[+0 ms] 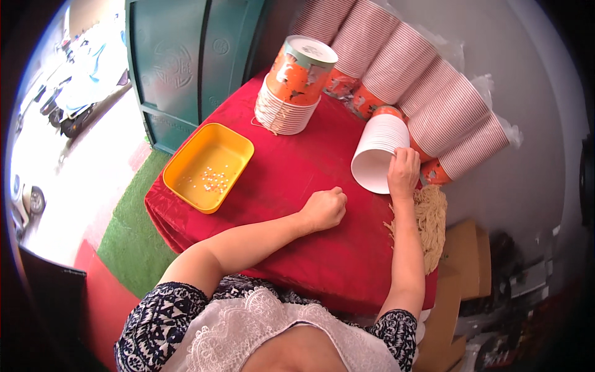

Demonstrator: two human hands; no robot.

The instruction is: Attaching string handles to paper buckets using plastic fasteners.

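The right hand grips the rim of the lying cup stack to steady it; the left hand rests as an empty fist on the bench.

The person wears a white lace top with short navy-and-white patterned sleeves.
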